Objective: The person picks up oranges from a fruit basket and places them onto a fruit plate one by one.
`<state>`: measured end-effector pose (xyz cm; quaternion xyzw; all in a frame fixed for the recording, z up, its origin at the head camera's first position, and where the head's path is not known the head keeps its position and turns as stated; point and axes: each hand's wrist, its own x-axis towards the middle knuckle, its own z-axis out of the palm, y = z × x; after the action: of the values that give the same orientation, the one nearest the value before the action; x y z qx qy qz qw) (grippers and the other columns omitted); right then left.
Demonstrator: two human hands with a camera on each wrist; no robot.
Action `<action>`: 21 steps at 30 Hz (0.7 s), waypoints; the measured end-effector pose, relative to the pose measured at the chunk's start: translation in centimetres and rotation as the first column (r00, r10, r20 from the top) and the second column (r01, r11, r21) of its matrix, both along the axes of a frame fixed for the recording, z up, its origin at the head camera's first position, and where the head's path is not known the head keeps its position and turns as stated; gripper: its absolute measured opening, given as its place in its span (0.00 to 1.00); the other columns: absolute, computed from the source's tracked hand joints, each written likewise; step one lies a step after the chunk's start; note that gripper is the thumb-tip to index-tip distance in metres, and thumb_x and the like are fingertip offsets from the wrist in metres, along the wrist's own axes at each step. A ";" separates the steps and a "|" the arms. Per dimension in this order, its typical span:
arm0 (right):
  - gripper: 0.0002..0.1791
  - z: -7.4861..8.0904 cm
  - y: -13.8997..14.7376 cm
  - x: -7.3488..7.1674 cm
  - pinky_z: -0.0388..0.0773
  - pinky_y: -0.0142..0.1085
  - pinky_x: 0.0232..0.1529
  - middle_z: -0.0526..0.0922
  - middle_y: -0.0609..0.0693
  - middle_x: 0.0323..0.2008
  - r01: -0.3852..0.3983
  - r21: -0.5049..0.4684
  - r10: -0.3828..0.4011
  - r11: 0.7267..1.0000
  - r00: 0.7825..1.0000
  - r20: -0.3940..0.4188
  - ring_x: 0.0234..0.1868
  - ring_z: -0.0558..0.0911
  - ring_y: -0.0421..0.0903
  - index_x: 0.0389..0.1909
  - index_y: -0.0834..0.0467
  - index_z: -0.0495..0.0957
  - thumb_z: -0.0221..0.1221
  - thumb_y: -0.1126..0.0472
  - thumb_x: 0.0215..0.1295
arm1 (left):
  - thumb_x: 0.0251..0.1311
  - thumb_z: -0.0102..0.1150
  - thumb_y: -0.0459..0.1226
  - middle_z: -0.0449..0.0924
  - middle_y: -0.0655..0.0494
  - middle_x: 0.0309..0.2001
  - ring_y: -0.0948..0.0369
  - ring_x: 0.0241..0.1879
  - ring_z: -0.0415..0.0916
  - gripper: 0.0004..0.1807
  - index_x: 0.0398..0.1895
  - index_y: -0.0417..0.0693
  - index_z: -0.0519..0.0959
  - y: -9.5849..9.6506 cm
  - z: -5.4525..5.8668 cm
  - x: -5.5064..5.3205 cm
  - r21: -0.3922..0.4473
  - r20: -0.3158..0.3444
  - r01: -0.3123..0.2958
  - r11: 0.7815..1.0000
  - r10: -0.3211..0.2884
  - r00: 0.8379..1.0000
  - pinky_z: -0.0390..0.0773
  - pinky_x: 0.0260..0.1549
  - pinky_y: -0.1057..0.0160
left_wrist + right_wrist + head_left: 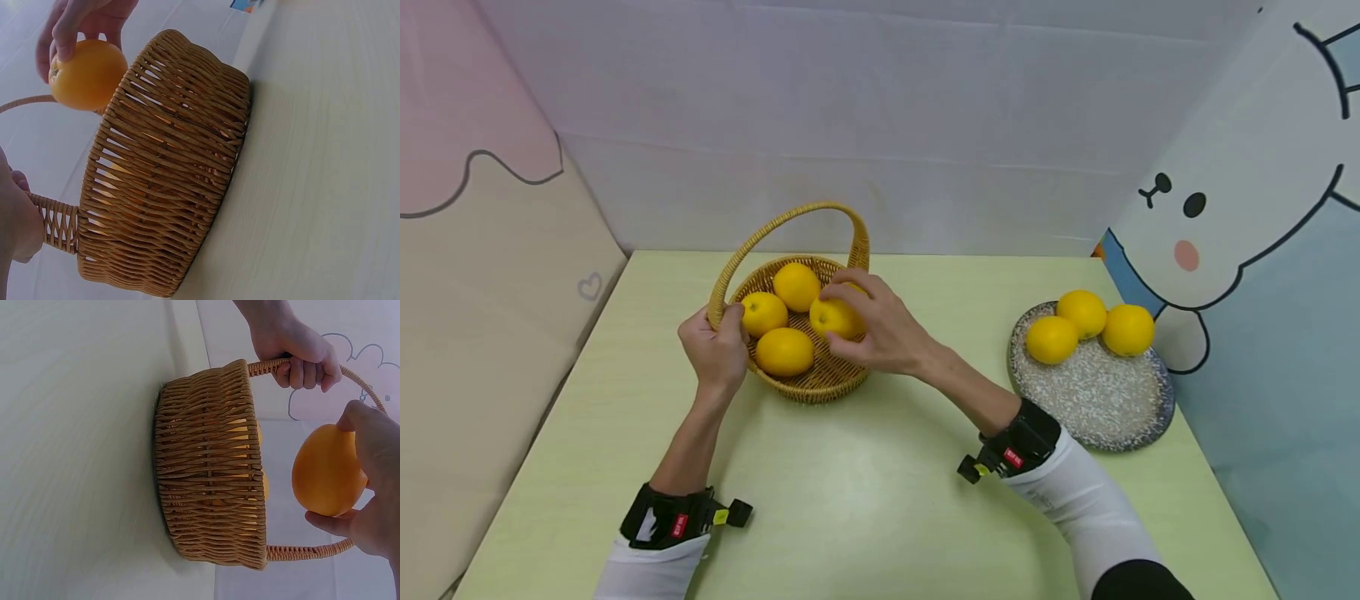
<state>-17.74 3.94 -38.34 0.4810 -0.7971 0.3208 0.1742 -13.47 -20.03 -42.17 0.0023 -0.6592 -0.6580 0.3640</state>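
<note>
My left hand [718, 350] grips the near-left side of the arched handle [790, 218] of a woven wicker basket [811, 392]. In my right hand [883, 327] is an orange [328, 469], pinched between thumb and fingers. The right wrist view shows this orange raised above the basket's rim, apart from it, within the handle's arch. Three more oranges [785, 352] lie inside the basket, toward its left and back. The basket stands upright on the table.
A round speckled grey plate [1097, 404] sits at the table's right, with three oranges [1052, 339] grouped on its far part. The pale table [865, 517] meets a white wall [925, 200] behind. Printed panels [1270, 400] flank both sides.
</note>
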 end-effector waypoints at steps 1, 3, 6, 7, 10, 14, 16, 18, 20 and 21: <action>0.24 -0.1 0.0 0.0 0.76 0.42 0.55 0.74 0.58 0.59 0.000 -0.014 -0.001 1.000 1.000 -0.012 0.57 0.72 0.49 0.55 0.60 0.79 0.65 0.55 0.58 | 0.65 0.50 0.22 0.62 0.67 0.07 0.71 0.05 0.54 0.23 0.10 0.36 0.65 0.2 0.3 0.2 0.000 -0.001 0.001 1.000 -0.001 1.000 0.50 0.03 0.77; 0.24 -0.2 0.0 -0.1 0.76 0.42 0.55 0.74 0.58 0.59 0.001 -0.039 -0.003 0.999 1.000 -0.027 0.57 0.72 0.50 0.55 0.60 0.79 0.64 0.55 0.58 | 0.64 0.49 0.21 0.62 0.68 0.06 0.72 0.05 0.54 0.22 0.09 0.35 0.64 0.5 0.9 0.5 -0.004 -0.004 0.003 1.000 -0.003 1.000 0.49 0.04 0.77; 0.24 -0.3 0.0 -0.2 0.78 0.42 0.54 0.74 0.59 0.59 0.001 -0.063 -0.003 0.998 0.999 -0.038 0.57 0.73 0.50 0.55 0.60 0.79 0.65 0.56 0.57 | 0.63 0.48 0.21 0.62 0.69 0.06 0.72 0.05 0.54 0.22 0.08 0.35 0.64 0.8 1.7 0.9 -0.002 -0.010 0.013 1.000 -0.013 1.000 0.49 0.04 0.78; 0.24 -0.3 0.0 -0.2 0.78 0.42 0.53 0.74 0.58 0.59 0.002 -0.064 -0.005 0.998 0.999 -0.040 0.57 0.73 0.50 0.55 0.60 0.79 0.65 0.56 0.57 | 0.63 0.48 0.21 0.62 0.69 0.06 0.72 0.05 0.54 0.23 0.08 0.36 0.64 0.9 1.9 1.1 -0.001 -0.010 0.016 1.000 -0.016 1.000 0.49 0.04 0.78; 0.24 -0.3 0.1 -0.2 0.77 0.42 0.54 0.74 0.59 0.58 0.003 -0.064 -0.006 0.998 0.999 -0.042 0.57 0.73 0.51 0.55 0.61 0.79 0.65 0.56 0.57 | 0.63 0.48 0.20 0.62 0.69 0.06 0.73 0.05 0.54 0.22 0.09 0.35 0.64 0.9 2.1 1.2 0.002 -0.016 0.019 1.000 -0.019 1.000 0.50 0.04 0.78; 0.24 -0.2 0.4 -0.1 0.77 0.43 0.54 0.74 0.59 0.59 0.015 -0.054 -0.017 0.998 0.999 -0.030 0.57 0.72 0.51 0.55 0.60 0.79 0.65 0.57 0.57 | 0.63 0.48 0.19 0.62 0.69 0.06 0.73 0.05 0.54 0.22 0.09 0.32 0.64 1.0 2.2 1.1 0.005 -0.022 0.016 1.000 -0.016 1.000 0.50 0.04 0.78; 0.24 -0.2 0.8 -0.1 0.78 0.43 0.53 0.74 0.59 0.59 0.024 -0.049 -0.025 0.999 0.999 -0.021 0.58 0.72 0.51 0.55 0.60 0.79 0.66 0.57 0.57 | 0.62 0.48 0.19 0.62 0.69 0.06 0.73 0.05 0.54 0.22 0.09 0.35 0.64 0.9 2.1 1.1 0.010 -0.023 0.015 1.000 -0.015 1.000 0.50 0.03 0.78; 0.25 -0.2 1.2 -0.2 0.78 0.44 0.54 0.74 0.59 0.60 0.036 -0.045 -0.037 0.998 0.999 -0.010 0.59 0.72 0.52 0.55 0.60 0.79 0.66 0.57 0.57 | 0.63 0.48 0.19 0.62 0.69 0.06 0.73 0.05 0.54 0.23 0.08 0.40 0.65 0.9 2.1 1.1 0.014 -0.020 0.016 1.000 -0.016 1.000 0.50 0.04 0.78; 0.25 -0.2 1.8 -0.2 0.78 0.45 0.54 0.74 0.59 0.60 0.048 -0.046 -0.049 0.998 0.999 -0.002 0.59 0.72 0.52 0.55 0.61 0.79 0.67 0.57 0.57 | 0.63 0.48 0.20 0.62 0.69 0.06 0.73 0.05 0.54 0.24 0.08 0.44 0.65 0.9 2.1 1.2 0.016 -0.016 0.017 1.000 -0.017 1.000 0.51 0.04 0.79; 0.25 -0.3 2.1 -0.2 0.77 0.46 0.55 0.74 0.59 0.60 0.054 -0.048 -0.054 0.997 0.999 0.001 0.59 0.72 0.52 0.55 0.61 0.79 0.67 0.57 0.57 | 0.63 0.48 0.21 0.62 0.69 0.06 0.73 0.05 0.54 0.24 0.08 0.46 0.65 0.9 2.1 1.2 0.016 -0.015 0.020 1.000 -0.019 1.000 0.51 0.04 0.79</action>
<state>-17.98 6.04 -38.59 0.4550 -0.8018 0.3350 0.1946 -12.28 -19.09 -40.05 -0.0061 -0.6511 -0.6668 0.3625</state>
